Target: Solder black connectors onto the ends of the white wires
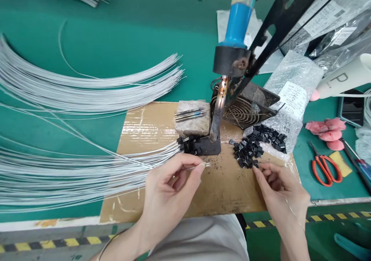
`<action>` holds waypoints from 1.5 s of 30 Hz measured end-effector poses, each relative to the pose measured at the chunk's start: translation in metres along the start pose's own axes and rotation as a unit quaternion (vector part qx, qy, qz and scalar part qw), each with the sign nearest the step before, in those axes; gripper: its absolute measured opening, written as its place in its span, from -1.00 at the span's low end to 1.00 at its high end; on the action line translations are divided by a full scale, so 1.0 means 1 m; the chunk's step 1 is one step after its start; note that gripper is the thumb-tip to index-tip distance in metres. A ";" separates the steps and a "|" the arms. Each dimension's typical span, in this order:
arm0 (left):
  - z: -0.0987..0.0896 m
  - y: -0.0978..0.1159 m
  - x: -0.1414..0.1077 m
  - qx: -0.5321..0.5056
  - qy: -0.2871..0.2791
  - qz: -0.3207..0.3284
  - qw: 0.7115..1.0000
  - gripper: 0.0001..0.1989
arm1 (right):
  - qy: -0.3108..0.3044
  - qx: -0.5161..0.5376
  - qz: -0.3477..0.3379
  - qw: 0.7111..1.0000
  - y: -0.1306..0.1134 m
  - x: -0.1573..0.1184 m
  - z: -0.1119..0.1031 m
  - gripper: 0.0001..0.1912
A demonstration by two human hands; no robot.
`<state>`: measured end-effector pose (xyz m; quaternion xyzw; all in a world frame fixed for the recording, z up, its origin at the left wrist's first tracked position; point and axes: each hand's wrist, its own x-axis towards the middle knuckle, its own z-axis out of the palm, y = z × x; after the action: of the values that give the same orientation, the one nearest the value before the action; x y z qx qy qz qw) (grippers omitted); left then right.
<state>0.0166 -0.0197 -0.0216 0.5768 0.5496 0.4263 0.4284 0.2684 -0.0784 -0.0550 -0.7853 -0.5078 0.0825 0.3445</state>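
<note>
Currently the left hand (171, 187) has thumb and forefinger pressed together on pale wire ends (207, 164), whose tips poke out past the fingers toward three o'clock, above the cardboard sheet (232, 199). Whether it holds one wire or more is hard to tell. Over at three o'clock from it, the right hand (282, 187) has its thumb tip at the near edge of a heap of black clips (247, 151), which lies at eleven o'clock from that hand; whether its fingers are clamped on a clip cannot be told.

A spread of wires (72, 172) stretches away at nine o'clock from the left hand, with black pieces at the far ends, beside the soldering iron (218, 110) at one o'clock. A thick bundle (87, 87) lies at eleven o'clock. Red-handled scissors (326, 170) rest at two o'clock from the right hand.
</note>
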 end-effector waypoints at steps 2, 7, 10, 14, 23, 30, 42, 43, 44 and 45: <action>0.001 0.001 0.000 0.008 0.003 0.001 1.000 -0.86 | -0.007 -0.012 -0.023 1.000 -0.003 0.000 0.004 -0.81; 0.000 0.003 0.004 0.021 0.001 0.010 1.000 -0.86 | 0.034 -0.086 -0.152 0.984 -0.009 0.001 0.007 -0.89; -0.001 0.005 0.005 0.028 0.000 0.014 1.000 -0.85 | 0.045 -0.089 -0.165 0.981 -0.008 0.001 0.008 -0.89; -0.002 0.008 0.006 0.028 -0.009 0.013 0.999 -0.86 | 0.061 0.005 -0.065 0.996 -0.014 -0.002 0.009 -0.87; -0.003 0.009 0.006 0.040 -0.010 0.020 0.999 -0.85 | -0.030 0.364 0.119 0.923 -0.075 -0.002 0.012 -0.96; -0.004 0.015 0.010 0.046 -0.013 -0.005 0.999 -0.85 | -0.151 0.434 0.149 0.876 -0.099 -0.003 0.026 -0.98; -0.005 0.022 0.016 -0.078 -0.061 -0.055 0.994 -0.84 | -0.176 0.474 0.131 0.853 -0.105 -0.003 0.037 -0.91; -0.005 0.021 0.016 -0.082 -0.064 -0.057 0.993 -0.84 | -0.177 0.474 0.126 0.853 -0.105 -0.003 0.036 -0.90; -0.005 0.020 0.016 -0.083 -0.067 -0.058 0.993 -0.84 | -0.177 0.475 0.122 0.854 -0.104 -0.003 0.036 -0.89; -0.005 0.020 0.016 -0.083 -0.070 -0.058 0.992 -0.83 | -0.177 0.475 0.118 0.854 -0.104 -0.003 0.036 -0.88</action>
<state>0.0179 -0.0040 -0.0006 0.5344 0.5136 0.4039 0.5363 0.1724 -0.0389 -0.0173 -0.5526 -0.3627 0.4914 0.5671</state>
